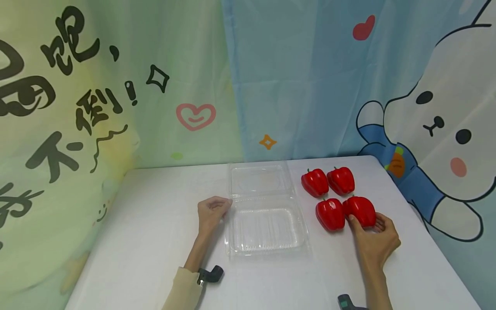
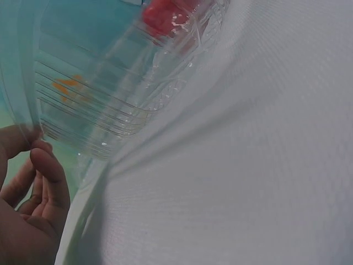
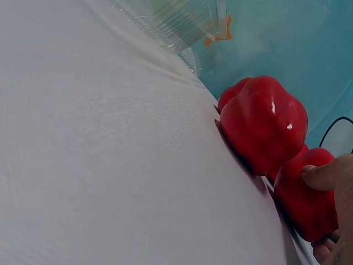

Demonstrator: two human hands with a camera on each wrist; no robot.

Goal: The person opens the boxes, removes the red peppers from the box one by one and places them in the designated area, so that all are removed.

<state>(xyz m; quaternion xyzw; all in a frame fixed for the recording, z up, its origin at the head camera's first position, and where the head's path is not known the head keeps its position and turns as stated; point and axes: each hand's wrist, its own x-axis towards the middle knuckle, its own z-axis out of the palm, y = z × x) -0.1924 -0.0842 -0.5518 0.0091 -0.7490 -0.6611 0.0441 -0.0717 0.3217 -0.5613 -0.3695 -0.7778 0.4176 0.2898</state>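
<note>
A clear plastic clamshell box [image 1: 267,228] lies unfolded on the white table, its lid [image 1: 260,178] laid back toward the curtain. At the box's left edge, my left hand [image 1: 211,212] pinches the rim between thumb and fingertip; the left wrist view shows this hand [image 2: 33,193] at the thin plastic edge. My right hand [image 1: 373,241] grips the front right red bell pepper [image 1: 360,211], thumb on its near side and fingers round the far side. Another bell pepper [image 1: 330,214] sits right beside it. Two more, a left one [image 1: 314,183] and a right one [image 1: 341,181], lie behind.
The white table [image 1: 155,241] ends at a printed curtain [image 1: 279,86] along the back. A cartoon rabbit [image 1: 438,129] is printed on the right side. Dark wrist devices are worn on the left wrist [image 1: 211,274] and near the right forearm [image 1: 348,302].
</note>
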